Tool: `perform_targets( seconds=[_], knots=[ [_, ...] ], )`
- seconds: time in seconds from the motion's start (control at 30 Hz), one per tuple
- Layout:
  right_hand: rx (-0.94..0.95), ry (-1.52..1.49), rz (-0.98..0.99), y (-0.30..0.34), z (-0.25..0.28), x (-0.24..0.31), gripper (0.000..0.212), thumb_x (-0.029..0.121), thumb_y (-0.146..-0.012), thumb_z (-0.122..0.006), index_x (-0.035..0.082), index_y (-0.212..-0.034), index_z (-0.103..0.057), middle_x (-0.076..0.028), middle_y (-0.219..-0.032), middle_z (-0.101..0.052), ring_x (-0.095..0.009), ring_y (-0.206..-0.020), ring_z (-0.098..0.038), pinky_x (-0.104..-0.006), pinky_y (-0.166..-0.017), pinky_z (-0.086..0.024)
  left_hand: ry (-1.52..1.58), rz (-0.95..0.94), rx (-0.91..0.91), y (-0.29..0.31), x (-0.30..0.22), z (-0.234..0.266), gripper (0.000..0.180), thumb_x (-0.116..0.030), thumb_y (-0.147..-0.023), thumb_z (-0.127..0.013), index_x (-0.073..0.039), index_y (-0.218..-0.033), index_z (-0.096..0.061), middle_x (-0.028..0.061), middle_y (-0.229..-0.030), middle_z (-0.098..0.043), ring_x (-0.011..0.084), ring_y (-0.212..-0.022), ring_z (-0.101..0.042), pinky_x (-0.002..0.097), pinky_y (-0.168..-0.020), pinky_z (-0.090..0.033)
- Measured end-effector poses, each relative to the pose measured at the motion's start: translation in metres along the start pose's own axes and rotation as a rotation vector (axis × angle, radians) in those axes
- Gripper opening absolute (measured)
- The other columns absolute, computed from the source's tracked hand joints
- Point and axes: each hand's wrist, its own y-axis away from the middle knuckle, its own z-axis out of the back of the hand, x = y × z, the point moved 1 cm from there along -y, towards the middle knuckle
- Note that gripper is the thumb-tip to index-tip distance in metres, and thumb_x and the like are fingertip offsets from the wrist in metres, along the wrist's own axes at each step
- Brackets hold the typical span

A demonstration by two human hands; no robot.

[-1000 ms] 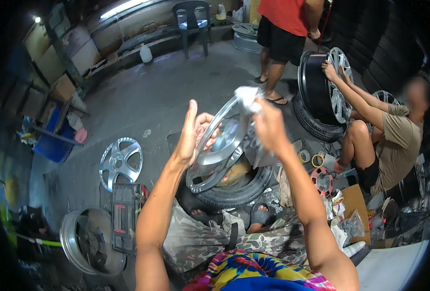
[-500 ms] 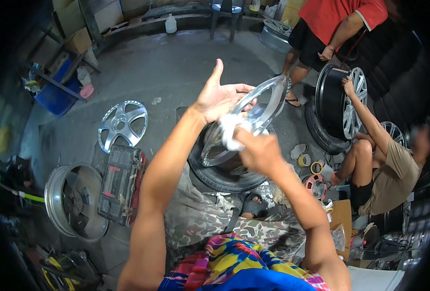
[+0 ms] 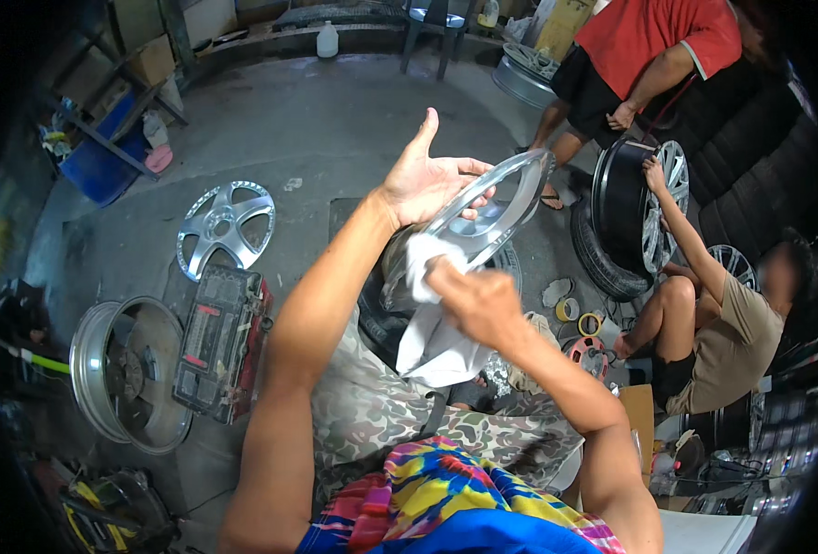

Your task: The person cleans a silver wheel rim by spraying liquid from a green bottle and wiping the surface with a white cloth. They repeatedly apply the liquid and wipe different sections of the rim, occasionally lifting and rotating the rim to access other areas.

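Two things in hand: a silvery rim (image 3: 518,163) and a white cloth (image 3: 441,355), both at the middle of the scene.
Rim: aslant above the tyre (image 3: 374,325), its right end raised, a tilt that probably brings the metal up to the worker.
Left hand (image 3: 432,189): spread wide, thumb standing clear, fingers at the rim's far left edge; it seems to back the rim rather than clamp it.
Right hand (image 3: 474,297): bunched narrow round the cloth (blurred, so single fingers cannot be told) at the rim's near part; the wadding likely makes a soft pad, and a loose tail hangs below.
Tyre: flat before the knees, perhaps as a low rest.
Disc (image 3: 226,217): five-spoked, flat on the floor at left, well apart from the hands.
Case (image 3: 215,342): black and red, near left, just beside a barrel (image 3: 95,379) and presumably kept within reach.
Seated person (image 3: 727,342): at right, one hand on an upright wheel (image 3: 619,203), apparently to steady it.
Standing person (image 3: 654,46): red-shirted, far right, beyond that wheel.
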Motion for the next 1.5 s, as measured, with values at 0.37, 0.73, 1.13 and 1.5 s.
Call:
perform_targets(
  seconds=[0.37, 0.73, 1.13, 1.5],
  knots=[
    [-0.067, -0.030, -0.022, -0.006, 0.006, -0.006, 0.031, 0.007, -0.074, -0.067, 0.010, -0.103, -0.056, -0.004, -0.116, -0.068, -0.022, -0.056, -0.066, -0.0353, -0.049, -0.052, 0.016, -0.038, -0.067, 0.001, -0.001, 0.004, 0.114, -0.093, -0.085, -0.033, 0.011, -0.128, -0.053, 0.0253, -0.112, -0.062, 0.0330, -0.095, -0.063, 0.0453, -0.090, -0.055],
    [0.279, -0.032, 0.149, 0.040, -0.082, 0.044, 0.024, 0.016, -0.090, -0.060, 0.013, -0.113, -0.053, -0.004, -0.127, -0.060, -0.022, -0.062, -0.070, -0.0344, -0.050, -0.056, -0.002, -0.033, -0.062, 0.005, 0.002, 0.005, 0.114, -0.093, -0.084, -0.034, 0.010, -0.128, -0.054, 0.0246, -0.112, -0.063, 0.0320, -0.093, -0.064, 0.0431, -0.081, -0.055],
    [-0.342, -0.240, -0.690, -0.023, 0.046, -0.176, 0.030, 0.003, -0.092, -0.053, 0.006, -0.120, -0.064, -0.025, -0.084, -0.068, -0.044, -0.080, -0.069, -0.0470, -0.072, -0.052, -0.306, -0.048, -0.240, 0.007, -0.001, -0.025, 0.110, -0.091, -0.089, -0.026, 0.007, -0.133, -0.053, 0.0116, -0.102, -0.061, 0.0197, -0.085, -0.059, 0.0331, -0.074, -0.050],
    [-0.384, -0.362, -0.676, -0.013, 0.027, -0.195, 0.027, 0.010, -0.093, -0.052, 0.005, -0.118, -0.063, -0.023, -0.081, -0.067, -0.043, -0.078, -0.068, -0.0462, -0.068, -0.051, -1.149, -0.157, -0.611, 0.011, 0.015, -0.053, 0.053, -0.057, -0.108, -0.041, -0.007, -0.114, -0.057, -0.0040, -0.080, -0.045, 0.0036, -0.065, -0.041, 0.0215, -0.057, -0.036]
  ],
)
